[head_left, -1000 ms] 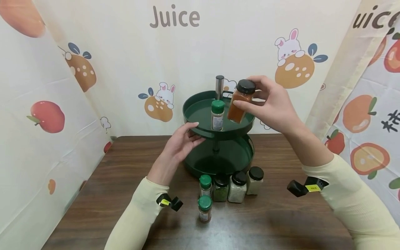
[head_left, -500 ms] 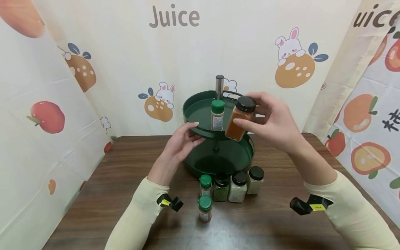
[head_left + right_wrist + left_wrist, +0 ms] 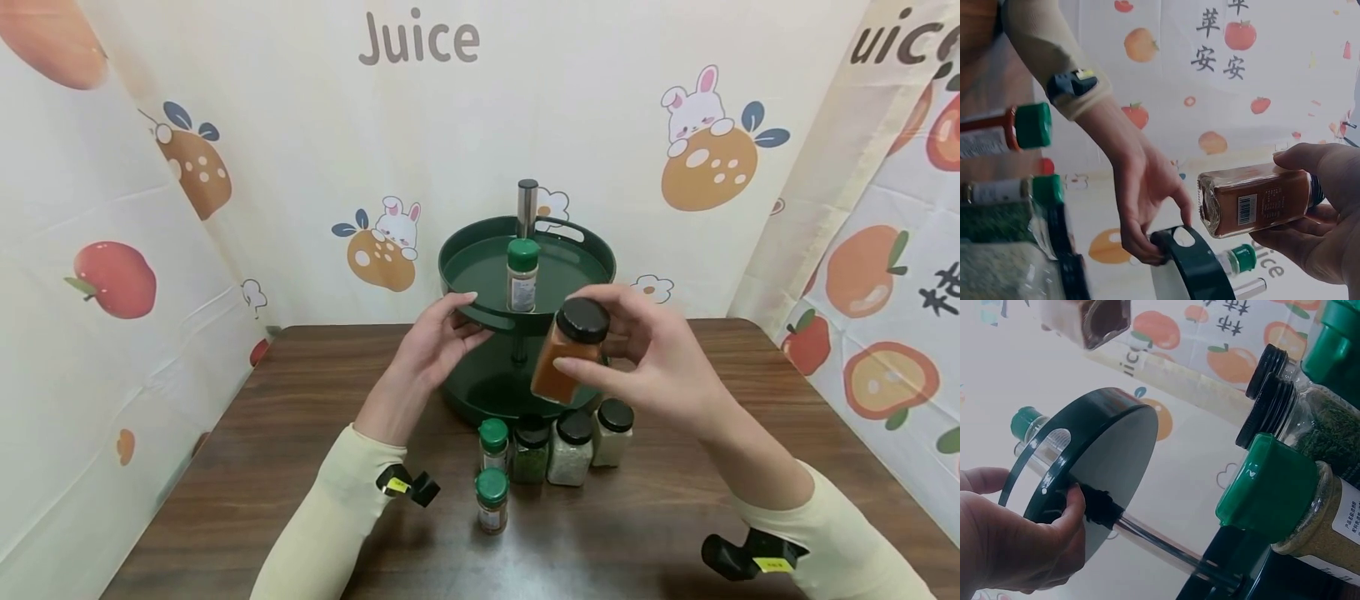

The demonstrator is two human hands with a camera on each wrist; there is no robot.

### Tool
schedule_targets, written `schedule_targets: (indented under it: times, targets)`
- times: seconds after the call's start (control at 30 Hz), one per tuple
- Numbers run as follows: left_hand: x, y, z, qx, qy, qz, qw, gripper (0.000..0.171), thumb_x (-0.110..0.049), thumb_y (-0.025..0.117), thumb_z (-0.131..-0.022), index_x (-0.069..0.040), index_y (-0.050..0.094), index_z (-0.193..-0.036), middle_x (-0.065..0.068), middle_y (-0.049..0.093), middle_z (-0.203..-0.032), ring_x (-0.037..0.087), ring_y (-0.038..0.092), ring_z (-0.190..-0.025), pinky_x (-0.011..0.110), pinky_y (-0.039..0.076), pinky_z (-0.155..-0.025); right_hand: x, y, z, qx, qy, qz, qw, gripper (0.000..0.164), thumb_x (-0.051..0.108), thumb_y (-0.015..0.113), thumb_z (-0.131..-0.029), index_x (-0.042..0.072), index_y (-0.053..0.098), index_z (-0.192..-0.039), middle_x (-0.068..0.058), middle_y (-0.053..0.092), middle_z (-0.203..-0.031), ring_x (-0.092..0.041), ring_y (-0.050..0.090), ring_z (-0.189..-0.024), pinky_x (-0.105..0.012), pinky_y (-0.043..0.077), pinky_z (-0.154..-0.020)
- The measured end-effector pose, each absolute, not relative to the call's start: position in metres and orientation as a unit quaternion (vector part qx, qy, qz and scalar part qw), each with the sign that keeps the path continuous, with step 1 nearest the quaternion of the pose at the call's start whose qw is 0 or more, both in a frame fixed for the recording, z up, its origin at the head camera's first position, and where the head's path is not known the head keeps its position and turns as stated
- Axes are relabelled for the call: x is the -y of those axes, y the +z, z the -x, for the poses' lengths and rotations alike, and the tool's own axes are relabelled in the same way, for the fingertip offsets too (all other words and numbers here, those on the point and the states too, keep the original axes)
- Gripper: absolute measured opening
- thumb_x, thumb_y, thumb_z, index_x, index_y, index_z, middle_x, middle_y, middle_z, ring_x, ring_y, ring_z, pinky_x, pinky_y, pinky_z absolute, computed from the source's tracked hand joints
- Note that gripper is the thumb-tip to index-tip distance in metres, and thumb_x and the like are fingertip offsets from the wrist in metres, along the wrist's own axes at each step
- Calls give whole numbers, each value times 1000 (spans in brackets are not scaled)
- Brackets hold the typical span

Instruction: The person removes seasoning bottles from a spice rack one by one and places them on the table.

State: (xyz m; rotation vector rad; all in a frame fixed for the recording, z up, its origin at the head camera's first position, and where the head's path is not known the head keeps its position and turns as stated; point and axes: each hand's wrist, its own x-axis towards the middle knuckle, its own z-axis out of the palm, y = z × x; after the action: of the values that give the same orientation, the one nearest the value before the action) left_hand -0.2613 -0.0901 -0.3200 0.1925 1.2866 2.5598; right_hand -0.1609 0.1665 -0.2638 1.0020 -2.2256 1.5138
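Note:
My right hand [image 3: 652,358] pinches a square glass spice jar [image 3: 558,367] of orange-red powder with a black lid. It is tilted, in front of the gap between the two tiers of a dark green round rack [image 3: 457,258]. The right wrist view shows a barcode on this spice jar [image 3: 1260,203]. My left hand [image 3: 438,342] grips the upper tier's rim at its front left, thumb over the edge and fingers beneath. On that tier stands a small green-capped spice bottle [image 3: 522,279]. The lower tier [image 3: 487,379] is partly hidden behind the held jar and my hand.
Close in front of the rack stand a black-lidded jar of green herbs [image 3: 530,454], two black-lidded jars of pale contents [image 3: 570,454] and two green-capped bottles [image 3: 492,500]. A metal post [image 3: 527,204] rises from the rack. Printed curtains [image 3: 300,167] surround the wooden table [image 3: 300,417].
My right hand has brought the orange-red spice jar down from over the upper tier to in front of the lower one. The left hand keeps its hold on the rim.

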Motion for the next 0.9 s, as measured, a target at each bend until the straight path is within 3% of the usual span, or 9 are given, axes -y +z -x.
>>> schedule_targets:
  times: [0.13, 0.33, 0.43, 0.67, 0.9]
  targets:
    - [90, -320, 262, -441, 884, -68, 136, 69, -15, 57, -98, -11, 19, -156, 24, 29, -149, 31, 45, -121, 52, 33, -113, -165, -273, 153, 765, 520, -354, 136, 60, -2, 82, -74, 9, 58, -128, -6, 64, -111, -22, 69, -85, -25, 62, -71]
    - [90, -321, 261, -442, 885, -62, 133, 64, -15, 57, -98, -14, 25, -153, 17, 42, -134, 31, 47, -120, 52, 34, -112, -158, -278, 137, 764, 513, -371, 125, 56, -1, 83, -74, 6, 59, -123, -3, 65, -112, -21, 67, -86, -25, 62, -69]
    - [90, -321, 261, -443, 884, -65, 132, 62, -15, 57, -98, -14, 27, -152, 16, 42, -134, 31, 47, -120, 52, 35, -112, -155, -277, 130, 768, 505, -375, 123, 53, -2, 84, -73, 3, 59, -120, -4, 65, -109, -19, 67, -85, -27, 62, -69]
    - [90, -324, 262, -445, 883, -72, 131, 68, -16, 56, -99, -13, 20, -156, 24, 24, -153, 31, 46, -120, 52, 33, -113, -153, -285, 123, 772, 499, -377, 108, 50, -4, 83, -72, 0, 60, -116, -3, 67, -102, -18, 67, -81, -32, 63, -67]
    - [88, -323, 262, -444, 885, -65, 128, 67, -16, 58, -97, -13, 23, -154, 25, 24, -153, 31, 46, -121, 52, 34, -113, -154, -304, 123, 766, 499, -398, 78, 48, 0, 83, -75, 4, 60, -116, -2, 68, -101, -16, 67, -83, -37, 63, -67]
